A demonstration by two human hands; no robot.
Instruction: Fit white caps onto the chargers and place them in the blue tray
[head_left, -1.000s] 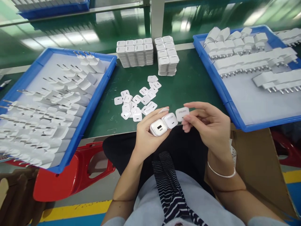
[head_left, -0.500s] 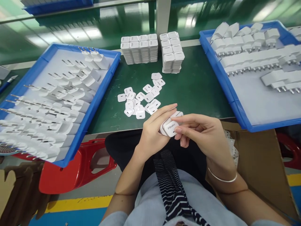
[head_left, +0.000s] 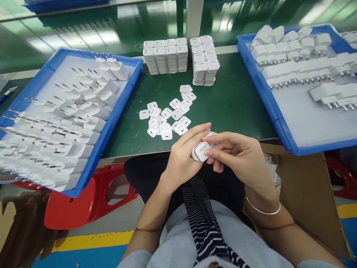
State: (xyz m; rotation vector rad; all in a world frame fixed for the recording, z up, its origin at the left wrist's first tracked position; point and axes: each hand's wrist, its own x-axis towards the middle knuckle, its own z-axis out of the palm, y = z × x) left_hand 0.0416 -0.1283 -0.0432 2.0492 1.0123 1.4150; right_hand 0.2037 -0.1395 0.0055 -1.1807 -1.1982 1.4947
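Note:
Above my lap, near the table's front edge, my left hand (head_left: pixel 182 158) is closed around a white charger (head_left: pixel 195 153), most of it hidden by the fingers. A white cover plate (head_left: pixel 202 149) with dark printed lettering lies at its near end, a thin pinkish-brown line showing along the edge. My right hand (head_left: pixel 237 154) pinches this plate between thumb and fingers. Another bit of white shows behind the fingertips, too covered to make out. Just beyond the hands, loose white cover plates (head_left: pixel 166 134) with small slots lie scattered on the green table (head_left: pixel 231 108).
On the left, a blue tray (head_left: pixel 111 130) holds rows of white chargers, pins up. The blue tray (head_left: pixel 279 128) on the right holds chargers lying on their sides. Stacked plates (head_left: pixel 166 59) stand at the back beside a second stack (head_left: pixel 205 67). A red stool (head_left: pixel 72 208) is below left.
The right thumb has shifted slightly over the plate and now covers its slot. Both hands stay close together in nearly the same place. The view has shifted a little.

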